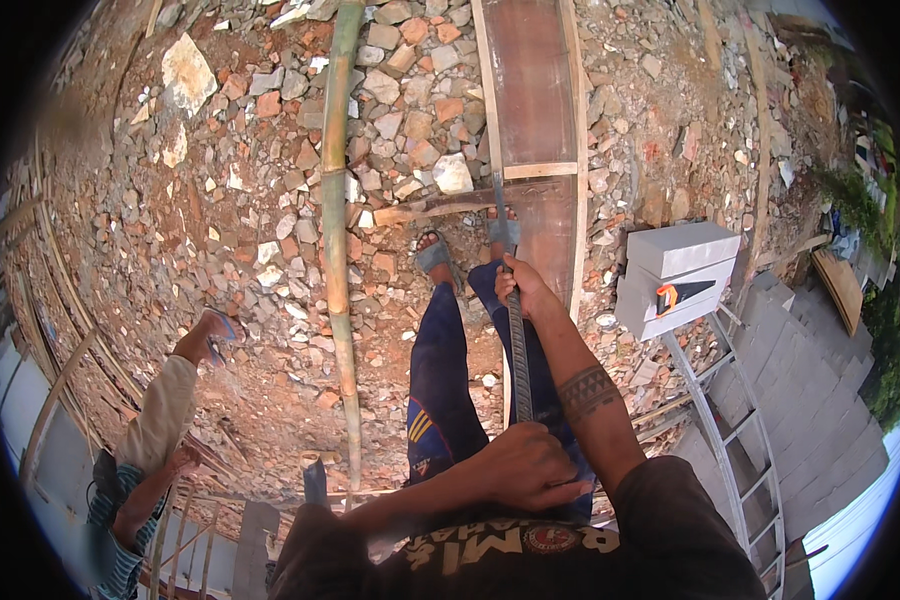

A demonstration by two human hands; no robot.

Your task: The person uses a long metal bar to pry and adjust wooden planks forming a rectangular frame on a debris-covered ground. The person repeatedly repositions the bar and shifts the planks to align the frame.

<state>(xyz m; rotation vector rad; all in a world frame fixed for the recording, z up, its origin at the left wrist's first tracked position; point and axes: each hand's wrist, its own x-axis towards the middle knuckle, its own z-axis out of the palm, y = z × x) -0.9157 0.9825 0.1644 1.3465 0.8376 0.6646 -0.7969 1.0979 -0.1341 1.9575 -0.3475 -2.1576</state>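
A long ribbed steel bar [517, 340] runs away from me between my legs, its far end reaching toward a brown wooden panel [538, 90] with pale wood edging. My right hand [525, 285] is closed round the bar partway along, just above my knee. Nearer my body, my left hand [535, 465] is closed at the bar's near end, its knuckles facing up. The left palm and the bar's very end are hidden. Beside my right foot, the far part of the bar passes over the panel's left edge.
Broken brick and stone rubble [290, 240] covers the ground. A bamboo pole [338, 270] lies left of my feet. Pale grey blocks [680, 255] carrying an orange-and-black tool [675, 297] stand right, near a metal ladder [725, 415]. Another person [160, 420] is at the left.
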